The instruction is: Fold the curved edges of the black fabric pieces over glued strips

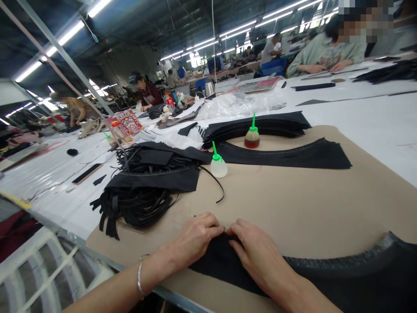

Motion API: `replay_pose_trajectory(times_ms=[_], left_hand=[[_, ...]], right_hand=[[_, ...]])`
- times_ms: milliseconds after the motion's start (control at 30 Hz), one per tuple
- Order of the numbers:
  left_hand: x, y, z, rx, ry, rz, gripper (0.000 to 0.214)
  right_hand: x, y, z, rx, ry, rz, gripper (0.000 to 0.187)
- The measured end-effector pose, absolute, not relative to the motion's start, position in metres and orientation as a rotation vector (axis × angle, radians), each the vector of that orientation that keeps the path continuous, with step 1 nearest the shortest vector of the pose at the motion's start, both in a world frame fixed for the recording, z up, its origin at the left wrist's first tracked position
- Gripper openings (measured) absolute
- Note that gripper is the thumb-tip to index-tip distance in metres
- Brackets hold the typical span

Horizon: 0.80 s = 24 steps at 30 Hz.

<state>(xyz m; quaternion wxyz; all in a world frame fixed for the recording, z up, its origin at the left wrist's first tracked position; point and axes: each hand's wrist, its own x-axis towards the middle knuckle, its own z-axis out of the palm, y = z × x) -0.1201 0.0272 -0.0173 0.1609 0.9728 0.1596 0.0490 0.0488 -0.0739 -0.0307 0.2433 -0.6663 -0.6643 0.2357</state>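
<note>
Brown sheet [309, 195] bears black material [220, 256] beneath strip lights [71, 33].

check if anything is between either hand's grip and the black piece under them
Nothing visible: the left-hand grip and right-hand grip both touch the black piece directly. The pale bottle stands beyond them.
</note>
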Motion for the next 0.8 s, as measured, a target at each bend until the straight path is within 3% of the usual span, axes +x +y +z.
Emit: replay_pose_trajectory(times_ms=[800], left_hand=[[-0.132, -0.003, -0.032, 2.809, 0.587, 0.279, 0.044]], right_hand=[[0.079, -0.102, -0.051, -1.536, -1.944, 0.68, 0.021]])
